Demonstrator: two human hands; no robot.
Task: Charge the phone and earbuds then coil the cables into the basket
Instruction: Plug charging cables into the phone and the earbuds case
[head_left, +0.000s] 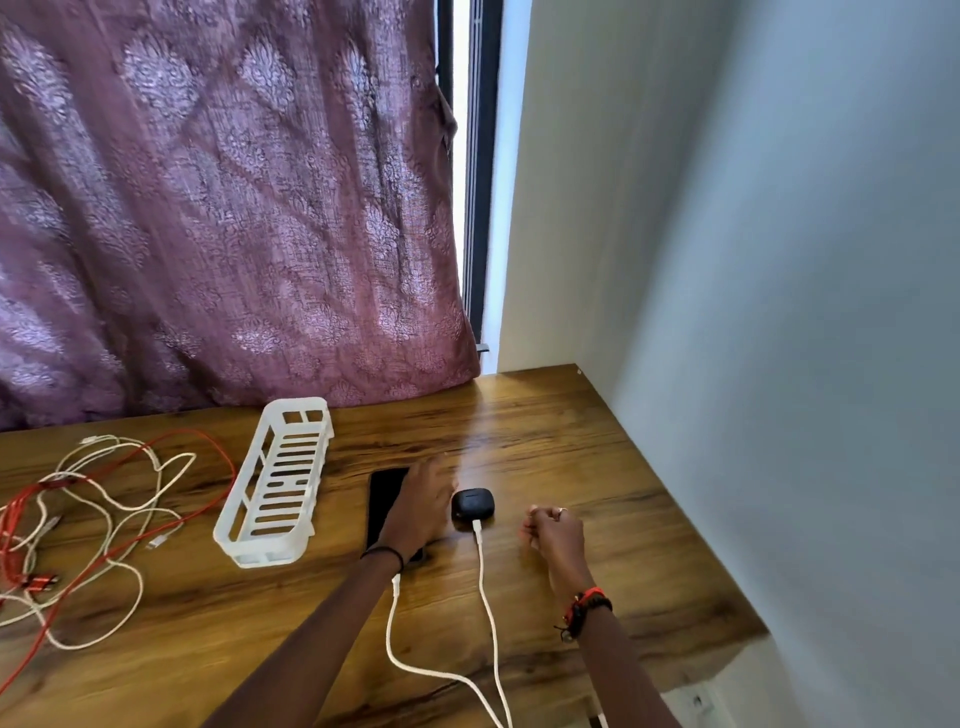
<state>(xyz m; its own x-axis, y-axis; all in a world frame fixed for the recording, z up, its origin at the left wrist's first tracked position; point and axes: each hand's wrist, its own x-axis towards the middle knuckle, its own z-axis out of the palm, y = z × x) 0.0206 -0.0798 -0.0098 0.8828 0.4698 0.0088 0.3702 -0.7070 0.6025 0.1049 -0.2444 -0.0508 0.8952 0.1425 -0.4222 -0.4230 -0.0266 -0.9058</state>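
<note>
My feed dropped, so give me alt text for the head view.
The left hand rests on a black phone on a wooden table, and the right hand hovers curled beside a black earbuds case with a white cable plugged in. A white basket stands left of the phone, red and white cables tangled beyond it.

Tally: single devices, several cables.
One phone, one earbuds case and two white cables at six o'clock; one basket at seven; one red-and-white tangle at eight, strands too knotted to count.
</note>
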